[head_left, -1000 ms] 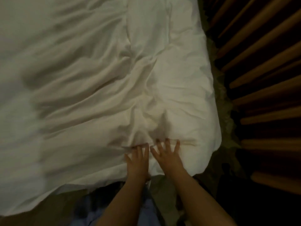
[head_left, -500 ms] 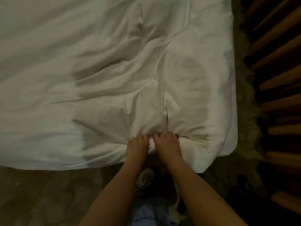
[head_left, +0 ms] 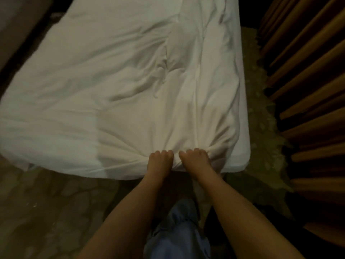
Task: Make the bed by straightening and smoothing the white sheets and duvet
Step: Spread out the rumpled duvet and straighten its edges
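where creases gather, both hands point(head_left: 177, 160) grip the duvet point(head_left: 121, 94) edge.

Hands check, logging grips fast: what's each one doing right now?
Left hand: fingers curled, gripping the white duvet at its near edge.
Right hand: fingers curled, gripping the same edge.

Duvet point(head_left: 130, 90) on bed, curtain point(head_left: 308, 90) right
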